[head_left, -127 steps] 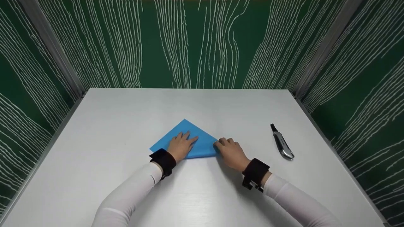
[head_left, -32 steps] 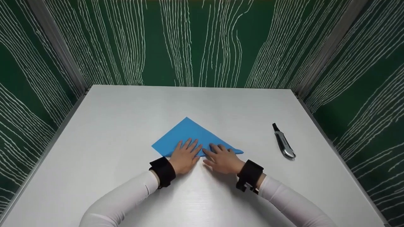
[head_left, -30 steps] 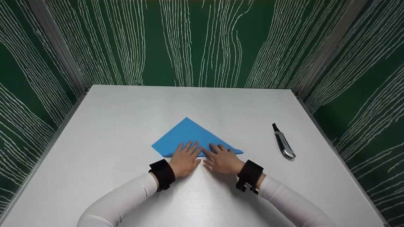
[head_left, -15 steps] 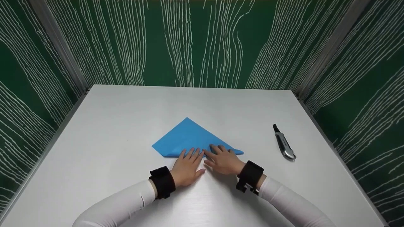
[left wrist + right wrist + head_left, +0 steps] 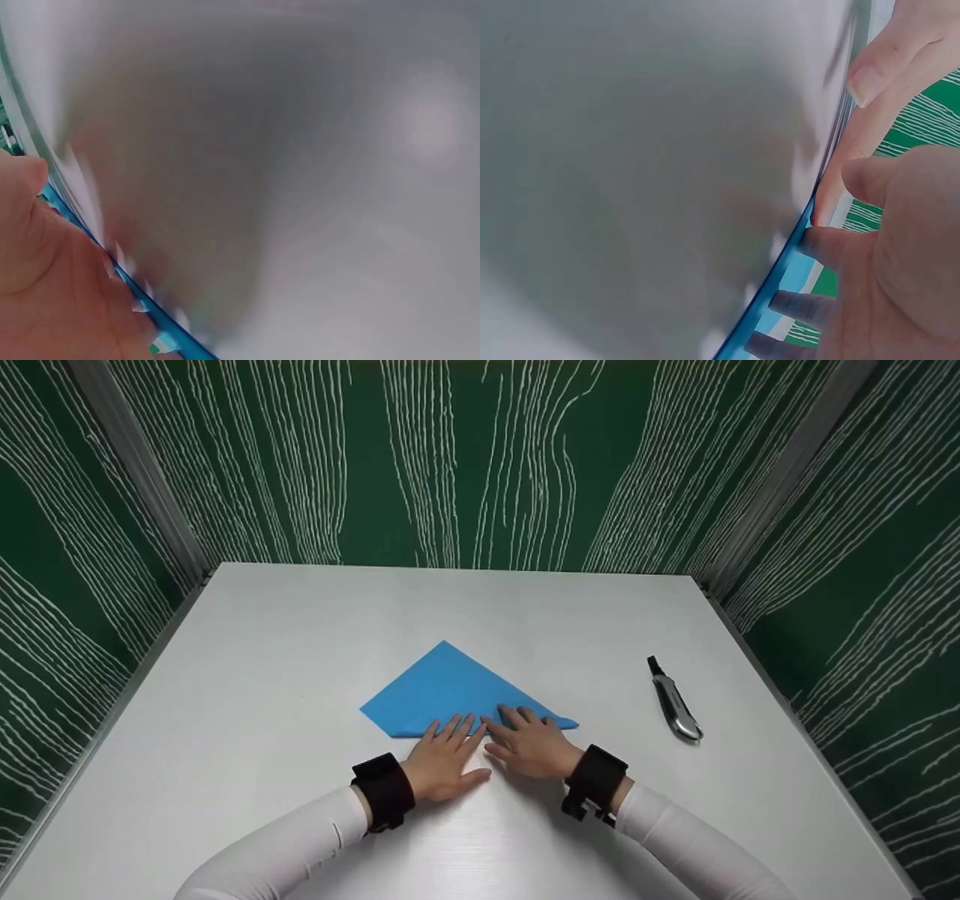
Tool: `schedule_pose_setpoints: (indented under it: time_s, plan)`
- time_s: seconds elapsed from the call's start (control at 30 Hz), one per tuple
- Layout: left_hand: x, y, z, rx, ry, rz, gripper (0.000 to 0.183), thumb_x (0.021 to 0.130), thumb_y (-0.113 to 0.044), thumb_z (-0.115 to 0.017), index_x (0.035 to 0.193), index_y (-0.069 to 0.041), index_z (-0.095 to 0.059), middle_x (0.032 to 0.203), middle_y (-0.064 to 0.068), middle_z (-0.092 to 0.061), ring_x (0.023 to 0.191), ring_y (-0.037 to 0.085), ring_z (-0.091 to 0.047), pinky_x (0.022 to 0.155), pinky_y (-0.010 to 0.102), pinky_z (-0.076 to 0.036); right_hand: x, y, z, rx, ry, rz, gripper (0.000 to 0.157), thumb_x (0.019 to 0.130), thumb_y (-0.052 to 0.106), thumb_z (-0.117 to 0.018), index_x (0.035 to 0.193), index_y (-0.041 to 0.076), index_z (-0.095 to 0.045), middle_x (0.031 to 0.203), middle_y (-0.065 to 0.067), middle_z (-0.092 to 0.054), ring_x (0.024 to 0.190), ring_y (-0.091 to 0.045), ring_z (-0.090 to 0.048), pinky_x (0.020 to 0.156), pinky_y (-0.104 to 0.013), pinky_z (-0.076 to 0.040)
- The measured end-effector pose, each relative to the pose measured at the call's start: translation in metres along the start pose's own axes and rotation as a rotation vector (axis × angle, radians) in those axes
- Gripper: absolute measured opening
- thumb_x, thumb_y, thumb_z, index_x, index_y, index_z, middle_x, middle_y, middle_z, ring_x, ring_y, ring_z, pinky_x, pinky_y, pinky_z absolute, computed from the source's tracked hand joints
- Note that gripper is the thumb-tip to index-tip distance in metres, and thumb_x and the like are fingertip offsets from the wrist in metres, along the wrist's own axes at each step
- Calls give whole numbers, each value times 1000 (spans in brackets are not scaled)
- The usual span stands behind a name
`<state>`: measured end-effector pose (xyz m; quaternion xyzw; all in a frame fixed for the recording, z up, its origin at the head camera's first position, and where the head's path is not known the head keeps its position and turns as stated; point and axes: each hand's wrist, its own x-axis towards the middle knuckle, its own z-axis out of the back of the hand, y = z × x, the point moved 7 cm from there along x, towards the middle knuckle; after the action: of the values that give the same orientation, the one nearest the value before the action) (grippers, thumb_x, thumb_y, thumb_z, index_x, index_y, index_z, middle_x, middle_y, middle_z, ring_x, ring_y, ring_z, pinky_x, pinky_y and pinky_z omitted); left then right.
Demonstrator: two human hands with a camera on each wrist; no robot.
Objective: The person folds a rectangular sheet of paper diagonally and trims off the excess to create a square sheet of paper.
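Two hands on the near edge of a blue sheet

The sheet [image 5: 442,682] lies about mid-table, somewhat nearer the person than the back edge, one corner pointing away and a narrow tip out to the right. Along its near side runs a soft fold or roll; which of the two cannot be told. The left hand [image 5: 442,765] rests its straight, spread fingertips on that side, thumb out over the table [image 5: 300,622]. The right hand [image 5: 536,748] lies just beside it, fingers spread and slightly bent on the sheet, gripping nothing that shows.

The table is white and smooth, and a wide stretch of it separates the sheet from the back, left and right edges. To the right, well apart from the sheet, lies a knife [image 5: 676,709], its dark end pointing away. Green walls [image 5: 375,510] with wavy pale lines rise on three sides, joined by grey posts [image 5: 139,457]. Black bands [image 5: 384,791] circle both wrists, below white sleeves [image 5: 277,844].

The wrist views show the palm sides, which the head view hides, and the sheet's near side as a thin blue strip under the fingers. The knife shows clearly only from the head.
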<state>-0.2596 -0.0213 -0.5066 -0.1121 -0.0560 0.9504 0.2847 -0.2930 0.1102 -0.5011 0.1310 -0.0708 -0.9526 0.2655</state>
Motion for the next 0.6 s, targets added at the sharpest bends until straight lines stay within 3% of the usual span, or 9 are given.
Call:
schedule_pose_setpoints:
  time_s: [0.23,0.6]
  plan:
    - [-1,0,-1,-39,14,-1,77,106,-60,-35,165,-12,-22,174,12,-18,162,32,-19,130,56,-20,-2,-4,-3,18,6,10,58,111,46,-37,162,20,-34,170,-16,-28,155,-46,-28,116,-74,-31]
    - [-1,-1,2,-57,25,5,78,105,-61,-37,165,-12,-23,174,13,-18,162,32,-18,130,56,-20,-17,-5,-8,25,-84,99,58,109,44,-43,160,15,-39,168,-20,-31,155,-49,-28,121,-73,-25]
